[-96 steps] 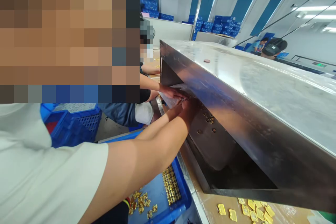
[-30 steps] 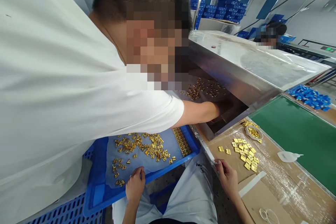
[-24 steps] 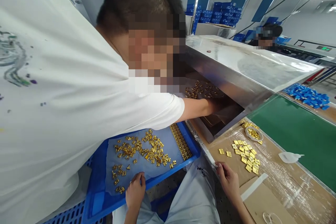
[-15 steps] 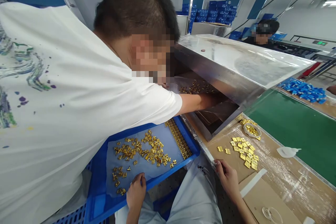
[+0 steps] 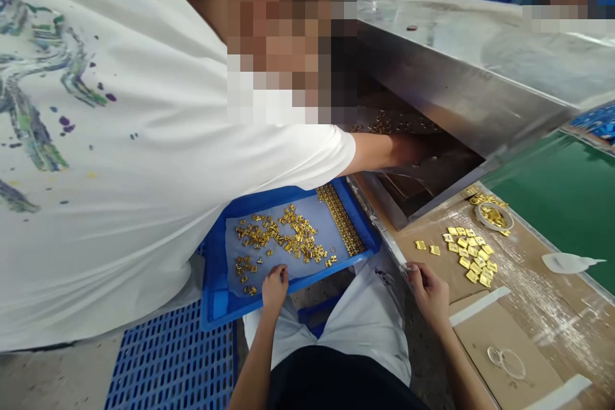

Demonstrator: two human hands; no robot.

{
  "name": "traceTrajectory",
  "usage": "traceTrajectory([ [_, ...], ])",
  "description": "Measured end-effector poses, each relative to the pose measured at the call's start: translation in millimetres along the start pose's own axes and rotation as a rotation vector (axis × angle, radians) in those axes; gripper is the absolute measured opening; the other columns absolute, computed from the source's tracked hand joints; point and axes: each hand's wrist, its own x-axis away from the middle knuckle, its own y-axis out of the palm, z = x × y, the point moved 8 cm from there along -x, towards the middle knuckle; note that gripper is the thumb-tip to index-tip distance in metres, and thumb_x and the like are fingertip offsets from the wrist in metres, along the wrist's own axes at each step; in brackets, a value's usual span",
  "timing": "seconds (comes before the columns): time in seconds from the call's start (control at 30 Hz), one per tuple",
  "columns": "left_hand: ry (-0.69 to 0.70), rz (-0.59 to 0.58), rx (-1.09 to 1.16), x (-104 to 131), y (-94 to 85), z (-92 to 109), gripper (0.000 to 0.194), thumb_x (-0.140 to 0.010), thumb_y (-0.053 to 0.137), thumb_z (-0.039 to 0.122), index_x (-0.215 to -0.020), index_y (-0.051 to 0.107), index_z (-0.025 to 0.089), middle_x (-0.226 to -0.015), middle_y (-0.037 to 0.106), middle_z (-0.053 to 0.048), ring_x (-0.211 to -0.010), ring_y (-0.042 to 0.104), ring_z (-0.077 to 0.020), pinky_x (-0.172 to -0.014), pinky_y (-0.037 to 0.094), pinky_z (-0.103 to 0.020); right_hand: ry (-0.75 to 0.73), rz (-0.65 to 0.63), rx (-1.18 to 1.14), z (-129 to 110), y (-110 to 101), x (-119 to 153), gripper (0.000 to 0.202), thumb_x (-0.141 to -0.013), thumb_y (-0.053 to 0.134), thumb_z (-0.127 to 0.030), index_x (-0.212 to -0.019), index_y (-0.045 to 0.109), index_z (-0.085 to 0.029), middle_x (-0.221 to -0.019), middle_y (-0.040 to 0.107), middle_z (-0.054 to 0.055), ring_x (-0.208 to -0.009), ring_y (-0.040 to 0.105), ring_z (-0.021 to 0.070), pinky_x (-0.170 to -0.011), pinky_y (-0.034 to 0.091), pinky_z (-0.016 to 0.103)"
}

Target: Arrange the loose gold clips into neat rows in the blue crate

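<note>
My left hand [image 5: 275, 286] is curled over the near rim of a blue tray [image 5: 312, 274], with its fingers closed; what they hold, if anything, is hidden. On the tray's white liner sheet [image 5: 283, 269] lie loose small gold metal pieces [image 5: 300, 237], and packed rows of gold pieces [image 5: 342, 221] run along its right side. At the workbench's edge strip [image 5: 394, 250], my right hand [image 5: 430, 295] has thumb and fingers pinched together; anything between them is too small to make out. Flat gold square pieces [image 5: 473, 256] lie on the brown bench surface to its right.
A co-worker in a white shirt [image 5: 158, 122] leans in from the left, one arm [image 5: 379, 150] inside a metal box [image 5: 461, 96]. A ring of gold pieces [image 5: 494, 218], a white squeeze bottle [image 5: 567, 262] and a green belt [image 5: 557, 173] are on the right.
My view has tipped downward, showing more of my lap and forearms. Both my hands stay at the tray rim and bench edge. The co-worker's arm remains inside the metal box.
</note>
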Motion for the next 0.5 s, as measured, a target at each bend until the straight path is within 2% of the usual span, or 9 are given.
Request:
traceTrajectory([
  [0.07,0.093,-0.031,0.013,-14,0.5,21,0.025,-0.093,0.048,0.014,-0.106,0.069,0.019,-0.107,0.073,-0.008,-0.094,0.069,-0.0177,-0.079,0.048,-0.023,0.000,0.011,0.005,0,0,0,0.065,-0.088,0.037,-0.072,-0.081,0.071,-0.017,-0.054,0.065,0.006,-0.047,0.058,0.0173,-0.049,0.043,0.026],
  [0.17,0.225,-0.084,-0.069,-42,6.4,67,0.028,-0.093,0.046,0.012,-0.110,0.068,0.018,-0.109,0.072,-0.009,-0.100,0.066,-0.0186,-0.082,0.047,-0.025,0.010,0.006,0.010,2,2,-1,0.066,-0.088,0.037,-0.072,-0.082,0.072,-0.017,-0.054,0.064,0.006,-0.048,0.058,0.0173,-0.049,0.043,0.026],
  [0.3,0.291,-0.141,-0.225,-90,29.3,118,0.027,-0.093,0.048,0.011,-0.110,0.068,0.014,-0.114,0.069,-0.013,-0.112,0.061,-0.0221,-0.092,0.045,-0.028,0.018,-0.009,0.015,8,3,-5,0.066,-0.087,0.038,-0.072,-0.082,0.072,-0.016,-0.054,0.064,0.006,-0.050,0.060,0.0175,-0.051,0.045,0.026],
  [0.4,0.283,-0.166,-0.260,-118,51.1,134,0.024,-0.091,0.052,0.013,-0.109,0.068,0.010,-0.115,0.068,-0.017,-0.118,0.057,-0.0251,-0.098,0.043,-0.032,0.012,-0.015,0.015,9,2,-7,0.065,-0.088,0.038,-0.071,-0.082,0.072,-0.016,-0.054,0.064,0.005,-0.049,0.059,0.0170,-0.050,0.044,0.025],
  [0.5,0.260,-0.174,-0.290,-133,67.3,135,0.024,-0.089,0.052,0.010,-0.107,0.068,0.010,-0.113,0.067,-0.018,-0.118,0.056,-0.0266,-0.097,0.044,-0.033,-0.009,-0.010,0.002,8,1,-9,0.061,-0.090,0.039,-0.067,-0.081,0.072,-0.016,-0.053,0.064,0.004,-0.048,0.059,0.0165,-0.049,0.043,0.024],
])
